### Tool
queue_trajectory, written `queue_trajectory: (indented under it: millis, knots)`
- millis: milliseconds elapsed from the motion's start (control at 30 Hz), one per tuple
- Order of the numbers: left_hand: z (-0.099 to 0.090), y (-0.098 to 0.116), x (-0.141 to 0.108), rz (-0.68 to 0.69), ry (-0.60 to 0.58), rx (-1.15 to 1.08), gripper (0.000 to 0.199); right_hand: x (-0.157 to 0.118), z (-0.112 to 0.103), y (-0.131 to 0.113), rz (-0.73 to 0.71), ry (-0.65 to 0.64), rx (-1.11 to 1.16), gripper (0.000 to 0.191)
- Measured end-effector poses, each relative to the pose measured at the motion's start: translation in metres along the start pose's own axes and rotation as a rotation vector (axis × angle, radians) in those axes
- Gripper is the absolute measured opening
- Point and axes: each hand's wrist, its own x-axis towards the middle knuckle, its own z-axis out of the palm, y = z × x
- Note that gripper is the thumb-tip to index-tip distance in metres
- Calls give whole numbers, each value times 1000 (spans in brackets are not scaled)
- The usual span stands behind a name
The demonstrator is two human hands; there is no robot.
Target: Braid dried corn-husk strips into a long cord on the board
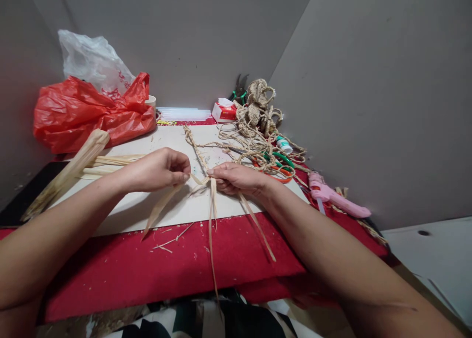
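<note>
A braided straw cord [199, 157] runs from the far part of the white board [125, 212] down to my hands. My right hand [236, 177] is closed on the near end of this braid, pinching it between thumb and fingers. My left hand [164, 170] pinches a pale flat husk strip [161, 208], which stretches to the braid and also hangs down to the left. Other loose strips [213, 215] dangle from the braid over the red cloth, and one more strip [258, 227] comes out below my right hand.
Dried husks [75, 173] lie at left, before a red plastic bag [92, 114]. Coiled braided rope [254, 114], pliers [240, 90], orange-handled scissors [282, 177] and a pink glue gun [337, 195] are at right. A tissue box [224, 112] stands at the back. Scraps litter the red cloth [140, 274].
</note>
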Motion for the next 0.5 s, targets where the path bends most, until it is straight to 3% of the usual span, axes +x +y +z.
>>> queue_trajectory:
  millis: [100, 200, 267, 367, 500]
  knots:
    - [-14, -2, -3, -87, 144, 141, 11, 0, 1, -1, 8, 5, -6, 39]
    - [-32, -8, -8, -176, 443, 406, 13, 0, 0, -2, 7, -6, -12, 40]
    - [-40, -13, -8, -199, 563, 456, 11, 0, 0, -2, 5, -3, -16, 40]
    - [-31, -17, 0, -133, 493, 132, 8, 0, 1, -1, 5, 2, -9, 40]
    - [16, -20, 20, -38, 364, -415, 10, 1, 2, 0, -21, -18, 22, 41]
